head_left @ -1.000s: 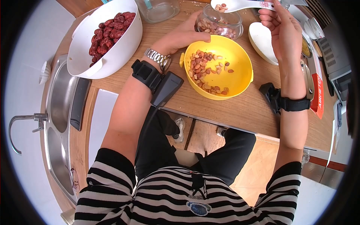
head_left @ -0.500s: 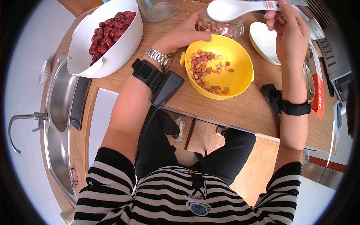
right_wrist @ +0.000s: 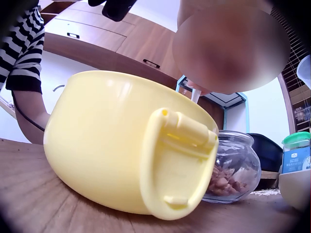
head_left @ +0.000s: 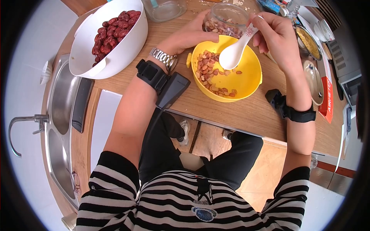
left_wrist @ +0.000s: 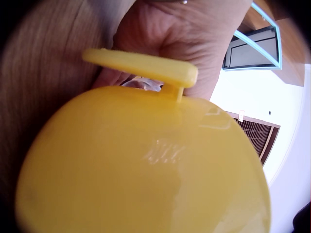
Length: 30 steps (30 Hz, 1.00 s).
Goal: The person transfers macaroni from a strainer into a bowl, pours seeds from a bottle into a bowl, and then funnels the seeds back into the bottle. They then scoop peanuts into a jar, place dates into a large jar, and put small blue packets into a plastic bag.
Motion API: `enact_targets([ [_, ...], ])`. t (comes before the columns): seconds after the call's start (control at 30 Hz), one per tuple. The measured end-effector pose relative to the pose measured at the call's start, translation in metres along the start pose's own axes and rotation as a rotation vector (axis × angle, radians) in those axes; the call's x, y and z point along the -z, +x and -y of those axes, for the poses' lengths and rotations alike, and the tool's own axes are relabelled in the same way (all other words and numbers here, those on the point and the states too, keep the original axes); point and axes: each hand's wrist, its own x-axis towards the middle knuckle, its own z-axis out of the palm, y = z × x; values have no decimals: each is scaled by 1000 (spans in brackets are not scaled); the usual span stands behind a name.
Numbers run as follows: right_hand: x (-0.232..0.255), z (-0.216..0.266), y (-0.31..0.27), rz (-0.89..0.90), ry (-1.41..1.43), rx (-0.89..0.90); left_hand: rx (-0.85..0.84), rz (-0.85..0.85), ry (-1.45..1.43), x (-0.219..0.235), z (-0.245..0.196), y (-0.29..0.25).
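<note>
In the head view my right hand (head_left: pixel 275 36) pinches the handle of a white soup spoon (head_left: pixel 231 56) with a red mark. The spoon's head hangs down over the yellow bowl (head_left: pixel 248 82), and no nuts show on it. Shelled peanuts (head_left: pixel 206 65) lie mostly along the bowl's left side. My left hand (head_left: pixel 190 36) curves about the left side of a glass jar (head_left: pixel 227 23) that has more peanuts in it. Its thumb lies between the jar and the bowl's rim. From the left wrist, the bowl's handle (left_wrist: pixel 141 65) partly covers that hand (left_wrist: pixel 189 43).
A large white basin (head_left: pixel 83 50) of red dates stands at the left, near a steel sink (head_left: pixel 65 100). Behind is a clear container (head_left: pixel 163 11). On the right are a pan (head_left: pixel 308 42), a lid (head_left: pixel 313 81) and a red box (head_left: pixel 327 100). The right wrist view shows a green-lidded jar (right_wrist: pixel 296 153).
My right hand brings the spoon from above the glass jar down over the yellow bowl. A second ago the spoon carried several peanuts; now none show. The left hand stays almost still.
</note>
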Motion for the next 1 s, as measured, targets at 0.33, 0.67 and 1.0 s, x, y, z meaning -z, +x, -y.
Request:
enact_targets([
  [0.33,-17,-7,-3,151,274,-73,-70,0,-43,-2,-2,-1],
  [0.67,-16,-7,-1,166,437,-168,-38,-21,-6,-1,2,1],
  [1.0,-11,-21,4,252,642,-291,9,57,-3,0,0,-1],
])
